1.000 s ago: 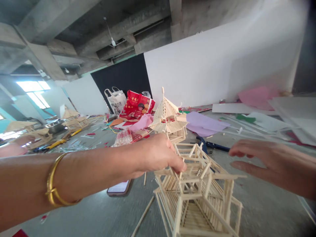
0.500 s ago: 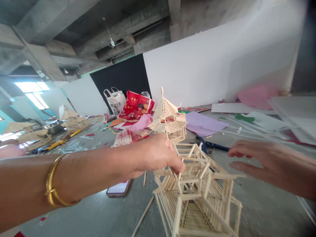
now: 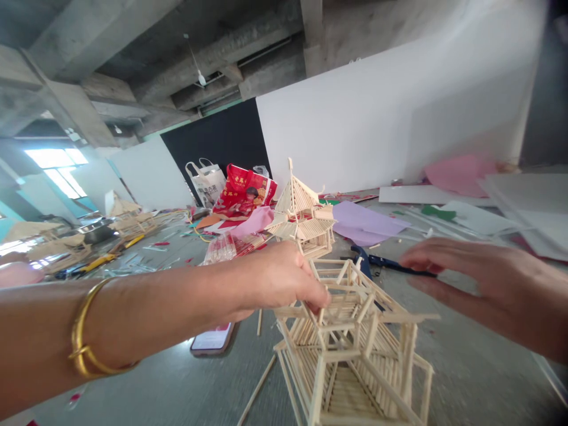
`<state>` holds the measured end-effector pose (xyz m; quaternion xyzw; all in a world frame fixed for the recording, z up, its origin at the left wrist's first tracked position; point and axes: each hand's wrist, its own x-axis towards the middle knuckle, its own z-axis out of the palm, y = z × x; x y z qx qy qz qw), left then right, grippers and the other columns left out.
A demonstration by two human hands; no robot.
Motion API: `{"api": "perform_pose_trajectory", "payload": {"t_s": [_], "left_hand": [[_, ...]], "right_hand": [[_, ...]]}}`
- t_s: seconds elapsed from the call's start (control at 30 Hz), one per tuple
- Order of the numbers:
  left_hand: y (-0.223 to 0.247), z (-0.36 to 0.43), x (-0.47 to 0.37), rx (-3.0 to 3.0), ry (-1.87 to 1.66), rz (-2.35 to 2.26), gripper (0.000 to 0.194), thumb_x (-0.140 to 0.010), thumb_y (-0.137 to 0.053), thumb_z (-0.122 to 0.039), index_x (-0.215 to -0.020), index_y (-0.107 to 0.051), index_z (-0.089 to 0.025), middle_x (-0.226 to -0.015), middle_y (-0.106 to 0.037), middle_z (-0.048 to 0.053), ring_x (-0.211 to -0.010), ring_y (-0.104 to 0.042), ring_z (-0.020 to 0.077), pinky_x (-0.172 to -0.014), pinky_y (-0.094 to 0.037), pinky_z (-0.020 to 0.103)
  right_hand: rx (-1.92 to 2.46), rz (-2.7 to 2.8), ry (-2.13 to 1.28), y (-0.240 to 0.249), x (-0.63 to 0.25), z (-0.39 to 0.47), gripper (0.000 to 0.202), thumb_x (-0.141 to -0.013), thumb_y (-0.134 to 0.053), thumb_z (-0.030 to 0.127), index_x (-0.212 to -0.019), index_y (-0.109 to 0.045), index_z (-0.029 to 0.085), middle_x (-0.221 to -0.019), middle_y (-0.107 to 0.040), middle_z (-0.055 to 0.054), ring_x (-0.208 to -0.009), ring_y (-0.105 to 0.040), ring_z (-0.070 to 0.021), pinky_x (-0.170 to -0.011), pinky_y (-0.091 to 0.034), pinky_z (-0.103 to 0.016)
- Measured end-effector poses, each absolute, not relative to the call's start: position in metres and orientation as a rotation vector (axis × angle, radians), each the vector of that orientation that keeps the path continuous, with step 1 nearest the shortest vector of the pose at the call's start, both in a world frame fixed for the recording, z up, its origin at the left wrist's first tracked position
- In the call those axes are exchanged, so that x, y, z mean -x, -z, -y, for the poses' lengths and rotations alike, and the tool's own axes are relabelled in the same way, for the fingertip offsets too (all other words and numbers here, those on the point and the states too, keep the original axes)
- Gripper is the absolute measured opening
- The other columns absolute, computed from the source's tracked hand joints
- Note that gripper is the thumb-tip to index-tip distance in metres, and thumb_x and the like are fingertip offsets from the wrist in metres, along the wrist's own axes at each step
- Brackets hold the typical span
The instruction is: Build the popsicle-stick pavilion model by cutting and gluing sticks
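Note:
A model pavilion frame of pale wooden sticks stands in front of me, its floor and sides lined with rows of sticks. My left hand, with a gold bangle at the wrist, pinches the upper frame on its left side. My right hand is apart from the model on the right, fingers stretched and holding nothing visible. Near its fingertips lies a dark blue tool, partly hidden behind the model. Just beyond stands a second stick pavilion with a pointed roof.
A phone lies under my left forearm, and loose sticks lie nearby. Farther back are a red bag, a white bag, purple paper and white boards. More stick models and a yellow cutter are at left.
My right hand has shifted slightly left and up, closer to the dark blue tool. My left hand keeps its pinch on the frame, and the model has hardly moved.

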<state>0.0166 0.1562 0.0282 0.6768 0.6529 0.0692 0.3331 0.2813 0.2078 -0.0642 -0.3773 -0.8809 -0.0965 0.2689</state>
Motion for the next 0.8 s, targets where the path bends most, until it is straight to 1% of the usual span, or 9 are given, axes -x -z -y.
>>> {"api": "perform_pose_trajectory", "payload": {"t_s": [0.07, 0.13, 0.23, 0.33, 0.43, 0.53, 0.6, 0.7, 0.8], "left_hand": [[-0.029, -0.156, -0.017, -1.770, -0.186, -1.711, 0.015, -0.059, -0.061, -0.033, -0.058, -0.068, -0.020, -0.057, -0.058, -0.002, -0.066, -0.051, 0.0135, -0.058, -0.032, 0.024], [-0.029, -0.156, -0.017, -1.772, -0.181, -1.711, 0.016, -0.059, -0.061, -0.033, -0.059, -0.068, -0.019, -0.057, -0.057, -0.002, -0.065, -0.050, 0.0135, -0.057, -0.031, 0.024], [-0.028, -0.157, -0.017, -1.776, -0.181, -1.688, 0.016, -0.059, -0.061, -0.033, -0.060, -0.068, -0.019, -0.057, -0.056, -0.002, -0.064, -0.049, 0.0137, -0.055, -0.030, 0.025], [-0.026, -0.158, -0.016, -1.794, -0.163, -1.675, 0.018, -0.058, -0.061, -0.035, -0.060, -0.068, -0.018, -0.058, -0.056, -0.001, -0.064, -0.048, 0.0144, -0.054, -0.029, 0.026], [-0.026, -0.159, -0.015, -1.816, -0.148, -1.679, 0.020, -0.059, -0.061, -0.037, -0.060, -0.067, -0.018, -0.058, -0.055, -0.001, -0.063, -0.047, 0.0148, -0.055, -0.028, 0.027], [-0.025, -0.159, -0.015, -1.817, -0.165, -1.681, 0.020, -0.058, -0.062, -0.037, -0.057, -0.065, -0.018, -0.054, -0.048, -0.003, -0.058, -0.042, 0.0130, -0.052, -0.026, 0.027], [-0.024, -0.161, -0.014, -1.807, -0.163, -1.677, 0.019, -0.057, -0.062, -0.036, -0.057, -0.065, -0.017, -0.052, -0.046, -0.003, -0.057, -0.040, 0.0123, -0.051, -0.025, 0.027], [-0.022, -0.162, -0.014, -1.793, -0.173, -1.638, 0.020, -0.058, -0.061, -0.035, -0.061, -0.066, -0.016, -0.056, -0.052, -0.001, -0.058, -0.043, 0.0130, -0.054, -0.027, 0.027], [-0.021, -0.163, -0.014, -1.788, -0.193, -1.607, 0.019, -0.058, -0.061, -0.033, -0.062, -0.067, -0.016, -0.059, -0.056, 0.000, -0.060, -0.046, 0.0136, -0.056, -0.030, 0.027]], "right_hand": [[0.949, 2.323, 0.296, 0.055, -0.272, -0.200, 0.028, -0.082, -0.044, 0.042, -0.107, -0.053, 0.032, -0.109, -0.059, 0.005, -0.098, -0.056, -0.0175, -0.083, -0.045, -0.030], [0.871, 2.325, 0.311, 0.047, -0.261, -0.192, 0.029, -0.083, -0.043, 0.042, -0.110, -0.052, 0.034, -0.112, -0.057, 0.006, -0.102, -0.054, -0.0176, -0.086, -0.044, -0.031], [0.758, 2.404, 0.316, 0.038, -0.243, -0.181, 0.034, -0.083, -0.044, 0.041, -0.116, -0.048, 0.034, -0.117, -0.054, 0.006, -0.105, -0.051, -0.0184, -0.085, -0.046, -0.033], [0.609, 2.449, 0.295, 0.029, -0.227, -0.174, 0.036, -0.085, -0.042, 0.036, -0.119, -0.048, 0.028, -0.118, -0.053, 0.000, -0.106, -0.051, -0.0188, -0.082, -0.048, -0.033], [0.510, 2.482, 0.234, 0.021, -0.215, -0.170, 0.033, -0.085, -0.041, 0.038, -0.110, -0.055, 0.022, -0.112, -0.057, -0.004, -0.101, -0.053, -0.0176, -0.079, -0.049, -0.032], [0.541, 2.519, 0.136, 0.017, -0.207, -0.169, 0.028, -0.084, -0.043, 0.039, -0.098, -0.060, 0.022, -0.104, -0.059, -0.002, -0.097, -0.053, -0.0155, -0.080, -0.048, -0.032], [0.563, 2.546, 0.081, 0.016, -0.203, -0.169, 0.023, -0.085, -0.041, 0.034, -0.090, -0.060, 0.021, -0.100, -0.058, -0.002, -0.095, -0.052, -0.0148, -0.082, -0.046, -0.032], [0.567, 2.557, -0.003, 0.016, -0.199, -0.172, 0.023, -0.086, -0.038, 0.023, -0.080, -0.059, 0.018, -0.091, -0.058, -0.004, -0.091, -0.052, -0.0153, -0.081, -0.044, -0.033], [0.535, 2.539, -0.050, 0.017, -0.196, -0.179, 0.020, -0.084, -0.041, 0.018, -0.078, -0.060, 0.015, -0.084, -0.057, -0.006, -0.087, -0.052, -0.0165, -0.081, -0.043, -0.034]]}}
